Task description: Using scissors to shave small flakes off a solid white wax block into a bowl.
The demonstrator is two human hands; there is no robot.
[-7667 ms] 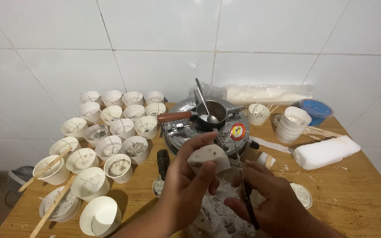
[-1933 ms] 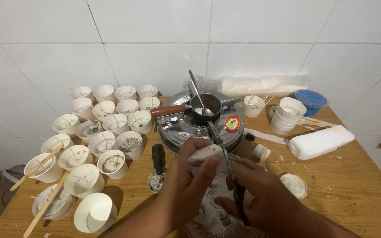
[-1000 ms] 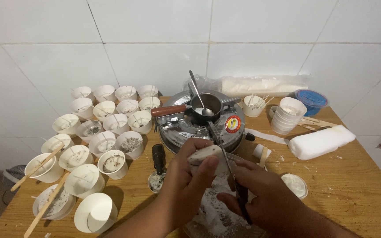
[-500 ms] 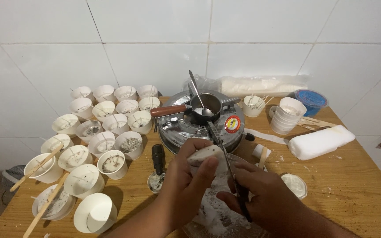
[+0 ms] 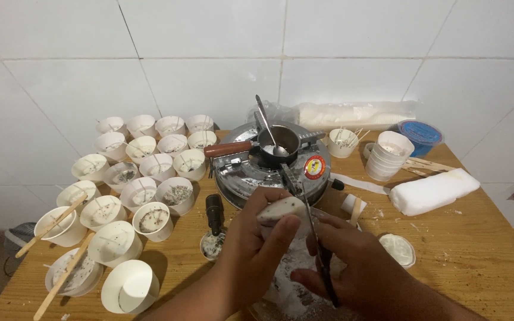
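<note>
White wax is in hand at the near edge of the wooden desk: the left hand pinches one pale wax lump between thumb and fingers, its grip pressed onto the lump. The right hand has its grip wrapped round the dark handle of one knife, whose blade runs up past the lump and lies against it. Both hands hover over a shallow dish of white shavings at the near edge.

Behind the hands, in the middle of the desk, stands one round metal stove. On it sits one small dark pot with a brown handle pointing left and one spoon leaning in it.

The left half of the desk carries about seventeen white paper cups, most with a wick and some grey specks inside; one cup at the near left corner lies tipped on its side. Three wooden sticks rest across the cups nearest the left edge.

Toward the right edge lie one white block, one stack of white cups, one blue lid and one small cup of wicks. One long clear bag lies along the tiled wall at the far edge. One round white lid lies just right of the right hand, and one black lighter stands just left of the left hand.
</note>
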